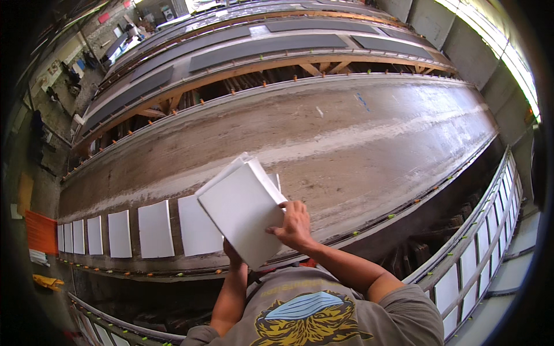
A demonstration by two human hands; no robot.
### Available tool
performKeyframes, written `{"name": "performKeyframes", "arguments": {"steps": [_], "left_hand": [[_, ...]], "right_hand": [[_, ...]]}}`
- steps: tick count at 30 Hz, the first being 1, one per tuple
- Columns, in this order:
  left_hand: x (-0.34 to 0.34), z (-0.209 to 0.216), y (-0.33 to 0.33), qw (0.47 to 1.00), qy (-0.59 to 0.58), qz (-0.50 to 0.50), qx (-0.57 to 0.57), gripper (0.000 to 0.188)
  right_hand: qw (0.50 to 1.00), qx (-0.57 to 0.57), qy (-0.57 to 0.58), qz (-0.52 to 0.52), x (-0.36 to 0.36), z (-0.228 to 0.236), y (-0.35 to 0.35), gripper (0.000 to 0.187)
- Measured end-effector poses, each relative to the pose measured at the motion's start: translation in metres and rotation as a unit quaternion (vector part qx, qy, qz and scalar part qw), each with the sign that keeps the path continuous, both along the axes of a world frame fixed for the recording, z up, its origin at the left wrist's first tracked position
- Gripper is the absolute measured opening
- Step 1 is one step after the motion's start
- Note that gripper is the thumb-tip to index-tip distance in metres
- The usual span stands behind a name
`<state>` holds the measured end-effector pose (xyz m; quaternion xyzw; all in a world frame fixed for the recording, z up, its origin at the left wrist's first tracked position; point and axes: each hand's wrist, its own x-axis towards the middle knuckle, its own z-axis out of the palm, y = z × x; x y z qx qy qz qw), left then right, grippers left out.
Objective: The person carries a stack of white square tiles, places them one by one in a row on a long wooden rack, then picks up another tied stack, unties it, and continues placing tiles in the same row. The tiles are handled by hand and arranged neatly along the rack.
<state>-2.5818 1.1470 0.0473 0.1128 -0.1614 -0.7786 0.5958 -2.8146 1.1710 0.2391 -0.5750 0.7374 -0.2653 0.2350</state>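
Observation:
A stack of white rectangular panels (245, 210) is tilted in front of my chest, over the near edge of a long brown table (340, 167). My left hand (232, 254) is closed on its lower left edge from beneath, with the fingers mostly hidden. At the right edge, my right hand (295, 226) grips the stack, thumb on the top face and fingers bent over the side. On the table to the left, several similar white panels (156, 229) lie in a spaced row along the near edge. The closest panel (196, 228) is partly covered by the stack.
Small orange and green pegs line the table edges. Beyond stand more long tables bearing dark grey slabs (268, 52). To the right, a lower rack (467, 271) holds white panels in rows. An orange sheet (41, 232) and a yellow cloth (48, 282) are at far left.

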Motion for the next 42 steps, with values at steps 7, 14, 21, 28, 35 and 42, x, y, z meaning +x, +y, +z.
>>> {"name": "performKeyframes", "arguments": {"steps": [7,14,21,28,35,42], "left_hand": [[-0.030,0.012,0.003,0.994,-0.081,0.067,0.020,0.056],[-0.050,0.014,0.013,0.982,-0.119,0.143,0.012,0.055],[-0.058,0.021,0.013,0.982,-0.106,0.157,0.001,0.055],[-0.058,0.040,0.008,0.995,0.024,0.099,0.014,0.053],[-0.020,0.007,0.010,0.972,-0.150,0.183,-0.005,0.051],[-0.019,0.011,0.024,0.976,-0.122,0.182,-0.004,0.051]], "right_hand": [[0.992,0.074,-0.100,0.026,-0.043,-0.003,-0.012,0.075],[0.974,0.144,-0.165,0.056,-0.072,-0.011,-0.023,0.076],[0.895,0.099,-0.431,0.055,-0.098,-0.063,-0.026,0.049],[0.809,0.052,-0.585,-0.022,-0.146,-0.039,-0.023,0.046],[0.797,-0.065,-0.557,-0.226,-0.249,-0.084,-0.039,0.047],[0.845,-0.004,-0.481,-0.234,-0.262,-0.168,-0.024,0.049]]}}
